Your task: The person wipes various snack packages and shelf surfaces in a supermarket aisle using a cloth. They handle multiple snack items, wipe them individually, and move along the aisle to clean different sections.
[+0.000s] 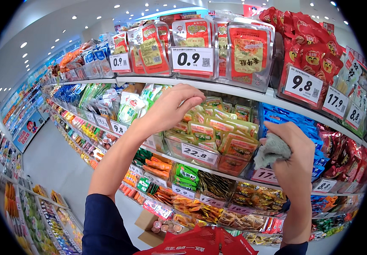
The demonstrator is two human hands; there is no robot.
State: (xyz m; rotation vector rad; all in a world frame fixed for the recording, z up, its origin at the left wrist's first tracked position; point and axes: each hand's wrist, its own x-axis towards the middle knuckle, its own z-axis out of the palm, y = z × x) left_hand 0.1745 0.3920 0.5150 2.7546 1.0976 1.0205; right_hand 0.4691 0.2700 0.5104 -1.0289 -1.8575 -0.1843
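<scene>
Grey cloth (272,151) sits right of the frame's centre, grasped between the thumb and bent fingers of the right hand (298,148); the bunching presumably keeps it compact in the grip. Left hand (172,104), upper centre: fingers loosely curved, released, nothing visible in them; contact with the shelf cannot be told. Between the hands, a clear bin (172,146) contains green-edged snack packets (211,131); its front wall likely stops them sliding out. Blue packets (277,119) lie behind the right hand. White shelf edge (158,80) crosses above; red pouches (310,55) crowd the upper right. Lower centre: cardboard box (146,220). Left: pale floor (60,157), ceiling lights (23,45) overhead.
</scene>
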